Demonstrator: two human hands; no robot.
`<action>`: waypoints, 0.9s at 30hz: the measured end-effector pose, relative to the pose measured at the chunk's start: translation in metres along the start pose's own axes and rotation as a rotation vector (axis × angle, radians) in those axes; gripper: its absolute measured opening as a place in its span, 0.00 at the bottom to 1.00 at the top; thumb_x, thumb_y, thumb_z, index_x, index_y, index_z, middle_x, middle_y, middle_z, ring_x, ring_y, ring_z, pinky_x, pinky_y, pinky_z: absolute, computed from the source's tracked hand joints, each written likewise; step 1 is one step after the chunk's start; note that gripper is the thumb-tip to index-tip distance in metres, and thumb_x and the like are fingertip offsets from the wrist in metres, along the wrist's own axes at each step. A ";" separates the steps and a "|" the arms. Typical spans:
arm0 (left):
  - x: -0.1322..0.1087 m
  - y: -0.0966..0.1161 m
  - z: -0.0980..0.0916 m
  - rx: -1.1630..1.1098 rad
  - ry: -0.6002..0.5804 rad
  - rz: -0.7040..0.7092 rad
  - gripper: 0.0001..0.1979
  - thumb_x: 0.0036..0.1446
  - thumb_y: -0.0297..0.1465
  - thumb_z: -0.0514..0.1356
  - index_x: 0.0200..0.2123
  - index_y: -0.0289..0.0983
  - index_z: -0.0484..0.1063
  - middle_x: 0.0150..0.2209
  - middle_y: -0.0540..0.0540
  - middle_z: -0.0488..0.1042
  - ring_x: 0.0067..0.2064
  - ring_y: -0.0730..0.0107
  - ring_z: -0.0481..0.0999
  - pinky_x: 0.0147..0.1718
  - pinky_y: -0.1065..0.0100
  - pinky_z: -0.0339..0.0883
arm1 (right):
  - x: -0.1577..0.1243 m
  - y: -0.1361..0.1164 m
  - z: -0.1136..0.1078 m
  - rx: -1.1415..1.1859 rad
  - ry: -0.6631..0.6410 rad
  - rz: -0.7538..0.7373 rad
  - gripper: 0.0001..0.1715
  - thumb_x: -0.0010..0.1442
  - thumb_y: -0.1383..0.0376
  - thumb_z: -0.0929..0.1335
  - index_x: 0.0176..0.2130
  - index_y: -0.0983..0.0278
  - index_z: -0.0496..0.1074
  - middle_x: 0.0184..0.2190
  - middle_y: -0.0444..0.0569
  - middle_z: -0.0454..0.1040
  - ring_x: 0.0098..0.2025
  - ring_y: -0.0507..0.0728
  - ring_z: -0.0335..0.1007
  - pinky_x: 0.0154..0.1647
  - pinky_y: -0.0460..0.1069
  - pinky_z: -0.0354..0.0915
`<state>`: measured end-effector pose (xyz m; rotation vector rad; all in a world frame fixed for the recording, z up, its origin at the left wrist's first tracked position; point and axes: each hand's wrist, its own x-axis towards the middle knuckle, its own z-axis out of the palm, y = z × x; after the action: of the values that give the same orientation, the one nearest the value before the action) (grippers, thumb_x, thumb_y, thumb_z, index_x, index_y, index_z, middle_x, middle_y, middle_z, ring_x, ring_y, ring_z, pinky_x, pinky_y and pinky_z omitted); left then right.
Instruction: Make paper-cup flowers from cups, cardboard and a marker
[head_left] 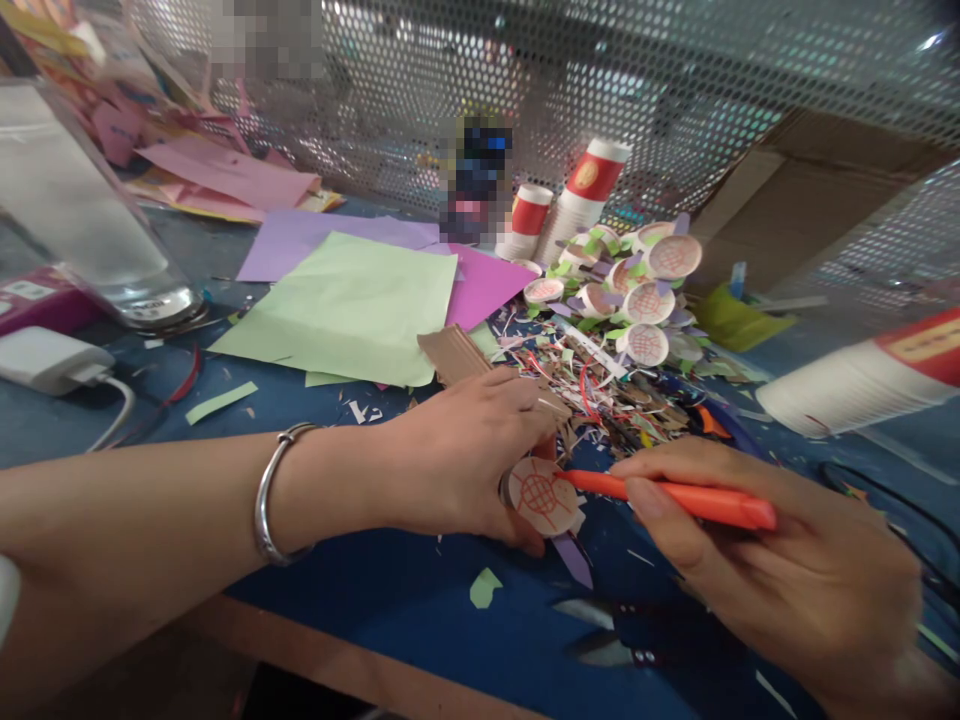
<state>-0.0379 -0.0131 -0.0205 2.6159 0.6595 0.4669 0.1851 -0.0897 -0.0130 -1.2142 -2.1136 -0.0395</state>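
Note:
My left hand (480, 450), with a silver bangle on its wrist, holds a small round paper piece (541, 497) by its edge. Orange crossing lines and short rays mark its pale face, and a purple paper strip (574, 560) sticks out beneath it. In my right hand (780, 560) is an orange pen (697, 502), gripped between thumb and fingers, its tip touching the upper right of the round face. Scissors (607, 630) lie partly under my right hand, their blades pointing left.
Green paper sheets (352, 300) lie behind my left hand. Paper scraps (600, 400) and decorated round pieces (645, 300) are heaped beyond the hands. Stacked paper cups (847, 390) lie at right; more cups (577, 205) stand behind. A clear water container (97, 220) is at left.

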 end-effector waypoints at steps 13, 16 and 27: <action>0.000 0.000 -0.001 -0.014 -0.017 -0.014 0.28 0.43 0.44 0.76 0.42 0.34 0.75 0.42 0.45 0.72 0.48 0.56 0.70 0.46 0.62 0.61 | 0.001 -0.001 0.000 0.025 0.009 0.006 0.04 0.65 0.65 0.69 0.37 0.54 0.74 0.31 0.39 0.82 0.28 0.54 0.78 0.31 0.48 0.71; -0.001 -0.001 -0.001 -0.003 -0.029 -0.020 0.28 0.43 0.45 0.75 0.42 0.35 0.75 0.43 0.45 0.72 0.48 0.56 0.70 0.46 0.62 0.61 | 0.000 -0.002 0.000 0.039 0.022 0.025 0.04 0.64 0.64 0.69 0.37 0.54 0.74 0.32 0.40 0.82 0.28 0.55 0.78 0.33 0.49 0.73; -0.002 -0.001 0.002 -0.022 -0.002 -0.016 0.28 0.43 0.45 0.76 0.42 0.35 0.74 0.41 0.45 0.71 0.46 0.57 0.71 0.42 0.64 0.61 | -0.002 0.001 0.009 0.138 -0.031 0.010 0.07 0.63 0.67 0.71 0.40 0.54 0.76 0.36 0.37 0.82 0.34 0.51 0.79 0.37 0.44 0.71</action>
<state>-0.0391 -0.0139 -0.0230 2.5878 0.6703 0.4647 0.1815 -0.0879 -0.0213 -1.1501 -2.0999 0.1290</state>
